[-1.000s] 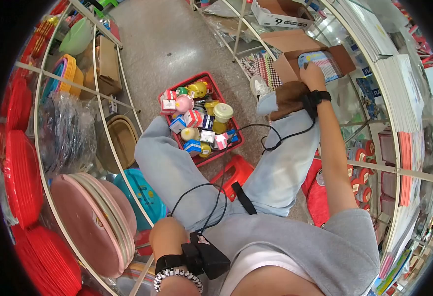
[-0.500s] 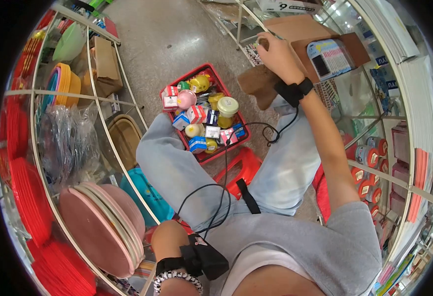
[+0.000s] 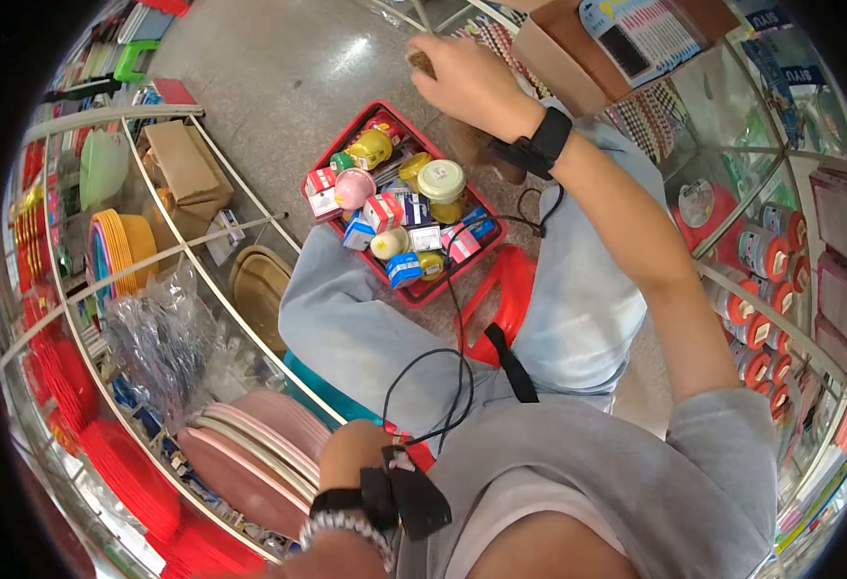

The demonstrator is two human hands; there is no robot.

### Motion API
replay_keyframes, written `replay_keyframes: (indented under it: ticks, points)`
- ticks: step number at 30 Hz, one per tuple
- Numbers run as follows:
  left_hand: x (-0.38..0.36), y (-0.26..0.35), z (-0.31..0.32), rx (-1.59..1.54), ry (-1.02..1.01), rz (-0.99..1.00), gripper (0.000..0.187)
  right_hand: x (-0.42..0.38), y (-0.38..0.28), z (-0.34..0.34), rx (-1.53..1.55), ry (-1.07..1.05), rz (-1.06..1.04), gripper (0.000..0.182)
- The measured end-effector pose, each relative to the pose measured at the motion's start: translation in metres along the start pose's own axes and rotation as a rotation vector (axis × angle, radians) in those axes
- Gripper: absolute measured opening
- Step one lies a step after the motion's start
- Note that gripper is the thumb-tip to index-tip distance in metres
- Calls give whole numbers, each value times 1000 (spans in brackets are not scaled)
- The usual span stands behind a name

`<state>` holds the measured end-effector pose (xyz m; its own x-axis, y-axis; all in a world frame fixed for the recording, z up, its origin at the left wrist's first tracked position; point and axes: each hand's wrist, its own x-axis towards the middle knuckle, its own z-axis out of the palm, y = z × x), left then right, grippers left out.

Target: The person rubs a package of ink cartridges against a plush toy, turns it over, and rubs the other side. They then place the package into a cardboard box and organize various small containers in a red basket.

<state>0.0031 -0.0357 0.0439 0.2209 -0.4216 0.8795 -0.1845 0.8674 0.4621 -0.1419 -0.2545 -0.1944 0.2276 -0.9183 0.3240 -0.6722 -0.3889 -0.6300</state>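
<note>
My right hand point(image 3: 472, 82) reaches out above the floor beyond the red basket point(image 3: 323, 156), fingers curled round a small brownish thing point(image 3: 422, 64) whose kind I cannot make out. The basket stands between my legs, filled with several small boxes, a pink round container point(image 3: 354, 188), a jar with a pale lid point(image 3: 441, 180) and yellow-lidded containers. Low in the view, my left hand point(image 3: 354, 452) is bent down beside my thigh near the pink basins point(image 3: 250, 449). Its fingers are hidden, so what it touches does not show.
Glass shelves flank me. On the left are orange tubs point(image 3: 129, 253), a cardboard box point(image 3: 187, 174) and red plastic ware point(image 3: 129, 478). An open carton point(image 3: 563, 58) and red-lidded jars point(image 3: 766, 253) stand on the right. A black cable point(image 3: 462, 338) crosses my lap.
My right hand has moved left, away from the open carton, with the small brownish thing still in its fingers. The whole view has shifted. My left hand stays low beside my thigh.
</note>
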Motion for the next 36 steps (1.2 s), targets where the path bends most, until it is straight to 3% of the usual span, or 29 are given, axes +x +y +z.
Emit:
replay_keyframes:
  ticks: [1, 3, 4, 5, 6, 7, 8, 9, 11, 14, 16, 19, 20, 22, 23, 27, 29, 32, 36]
  points:
    - [-5, -9, -8, -17, -27, -119, 59, 2, -1, -1, 8, 2, 9, 22]
    - [-27, -52, -5, -512, 243, -308, 41, 7, -2, -2, 11, 21, 0, 21]
    - [-53, -96, -25, -639, 261, -358, 44, 9, -1, -2, 15, 27, 1, 21]
    - [-69, -122, -16, 150, 155, -653, 38, 9, 0, -2, 2, 42, 21, 21]
    - [-85, -158, -5, 285, 50, -857, 30, 10, 0, -2, -13, 55, 41, 21]
    - [-111, -187, -10, 219, 16, -1192, 29, 11, 0, -3, -10, 53, 37, 21]
    - [-145, -221, -29, 90, -145, -1352, 29, 12, 0, -4, -20, 39, 37, 21]
    - [-206, -266, -60, 41, -168, -1397, 30, 12, 0, -5, -30, 26, 36, 22]
    - [-251, -292, -68, 291, -306, -1634, 32, 12, 2, -5, -51, 36, 27, 24]
    - [-328, -346, -100, 352, -381, -1728, 33, 12, 3, -5, -87, 69, 3, 22]
    - [-347, -363, -101, 316, -266, -1818, 33, 12, 0, -5, -102, 90, -18, 20]
    - [-385, -399, -108, 321, -97, -1704, 33, 13, -4, -4, -129, 17, 31, 19]
    - [-384, -403, -108, 200, -44, -1792, 34, 14, -3, -2, -101, 18, 26, 20]
    - [-408, -418, -115, 140, 48, -1770, 35, 15, -3, 1, -77, 12, 16, 20]
    - [-409, -421, -114, 85, 132, -1744, 37, 16, -3, 1, -69, 21, 10, 20]
    - [-392, -420, -111, 93, 36, -1975, 42, 15, -6, 0, -58, -17, 31, 21]
    - [-385, -419, -106, 117, 28, -1982, 44, 15, -6, 2, -59, -31, 43, 21]
    - [-387, -428, -108, 74, 160, -2052, 31, 13, -7, 3, -51, -50, 43, 21]
    - [-383, -441, -108, 55, 102, -2170, 20, 13, -7, 6, -39, -98, 63, 25]
